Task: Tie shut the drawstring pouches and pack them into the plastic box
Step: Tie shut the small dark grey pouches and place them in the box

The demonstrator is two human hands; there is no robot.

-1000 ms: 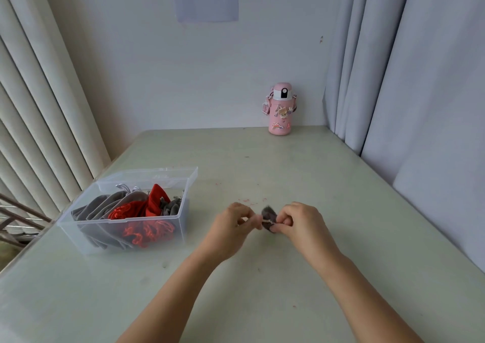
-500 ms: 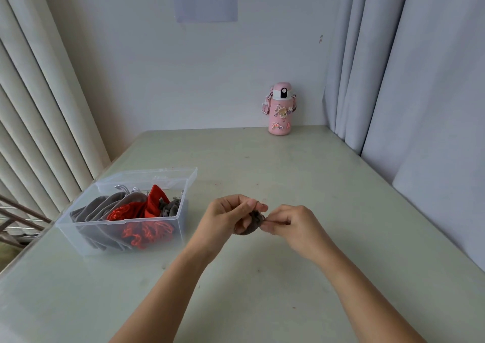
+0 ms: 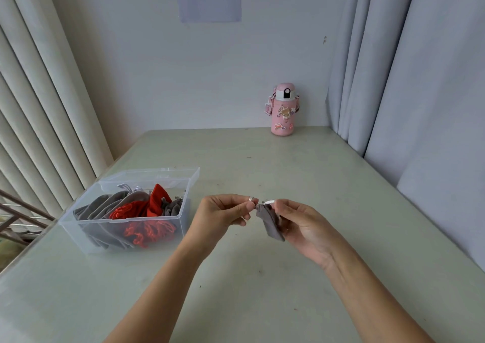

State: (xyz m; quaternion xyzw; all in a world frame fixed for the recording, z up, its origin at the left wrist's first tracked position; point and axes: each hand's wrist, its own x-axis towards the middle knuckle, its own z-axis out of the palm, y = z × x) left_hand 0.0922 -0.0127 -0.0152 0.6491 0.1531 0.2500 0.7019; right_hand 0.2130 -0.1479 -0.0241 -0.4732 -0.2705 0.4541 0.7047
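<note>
Both forearms are cut off by the bottom edge. Above the table (image 3: 288,303) the hands sit close together. The right hand (image 3: 301,224) grips a grey pouch (image 3: 270,223) and hides its far side. The pouch's long axis is tilted, with the gathered mouth up and away. There the left hand (image 3: 223,216) pinches a pale cord (image 3: 251,199) that is too small to trace. Further left, the plastic box (image 3: 126,220) holds packed grey and red pouches (image 3: 157,206), blurred through its wall. A pink bottle (image 3: 283,112) stands at the far edge.

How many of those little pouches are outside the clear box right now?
1: a grey pouch, held above the table between the left hand and right hand. The other grey and red pouches lie piled in the plastic box. No other shows on the table.
</note>
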